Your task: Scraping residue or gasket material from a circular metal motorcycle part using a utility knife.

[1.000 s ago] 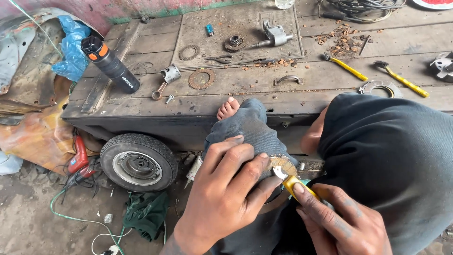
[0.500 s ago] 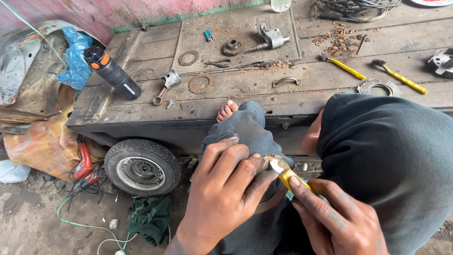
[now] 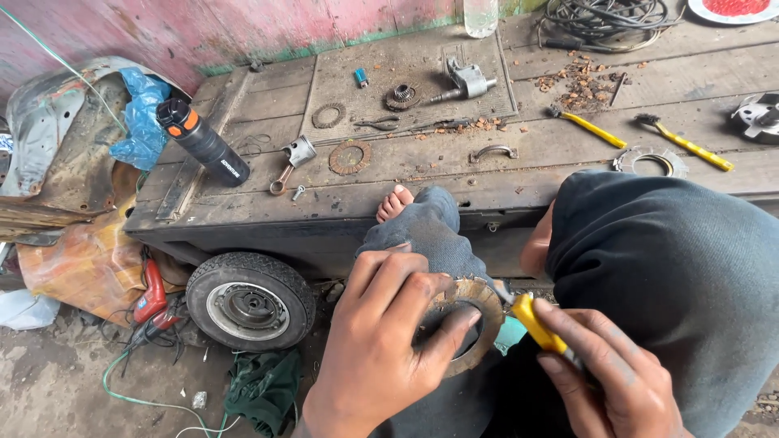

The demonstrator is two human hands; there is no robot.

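At lower centre of the head view, against my raised knee, I hold a toothed friction ring (image 3: 480, 302), brown and worn, with a round central opening. My left hand (image 3: 381, 349) grasps it: the thumb hooks through the opening and the fingers (image 3: 389, 280) spread over its outer face, so the ring is clamped between them and the grey trouser leg (image 3: 430, 235). My right hand (image 3: 613, 381) is clenched around a yellow-handled tool (image 3: 535, 323), whose metal tip touches the ring's right edge. How far the tip enters the ring's surface I cannot tell.

Beyond the knee, my bare toes (image 3: 394, 203) rest against the front edge of a low wooden platform (image 3: 568, 146). On the platform lie a second toothed ring (image 3: 350, 156), a smaller ring (image 3: 328, 115), a piston with connecting rod (image 3: 294, 158), a gear (image 3: 401, 96) and a grey metal fitting (image 3: 466, 79). Farther right are two yellow-handled tools (image 3: 591, 127) (image 3: 688, 143), lying well apart from each other, and a flat metal ring (image 3: 651, 161). A black bottle with an orange collar (image 3: 203, 142) lies tilted at the platform's left end.

Below the platform, a small rubber-tyred wheel (image 3: 250, 300) stands on the ground. Left of it lies a red power tool (image 3: 151, 296) with a green cable (image 3: 130, 389), and a green cloth (image 3: 264, 389) is just beside the wheel.
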